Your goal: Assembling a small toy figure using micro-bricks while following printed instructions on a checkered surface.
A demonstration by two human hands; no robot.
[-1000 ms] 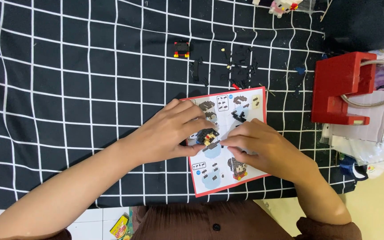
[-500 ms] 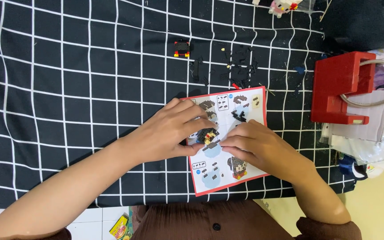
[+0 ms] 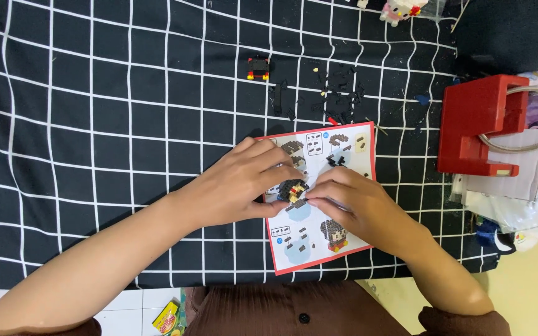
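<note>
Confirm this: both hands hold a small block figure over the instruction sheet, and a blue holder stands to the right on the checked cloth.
Not quite: the holder is red, not blue, as the head view shows. The rest stands: the left hand and right hand hold the small block figure over the instruction sheet on the checked cloth.

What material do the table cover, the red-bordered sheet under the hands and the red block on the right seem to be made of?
The table cover looks like woven fabric, matte black with white lines that bend slightly. The red-bordered sheet seems thin printed paper, lying flat with a light sheen. The red block is probably moulded plastic: smooth, evenly coloured faces, though painted wood cannot be excluded.
</note>
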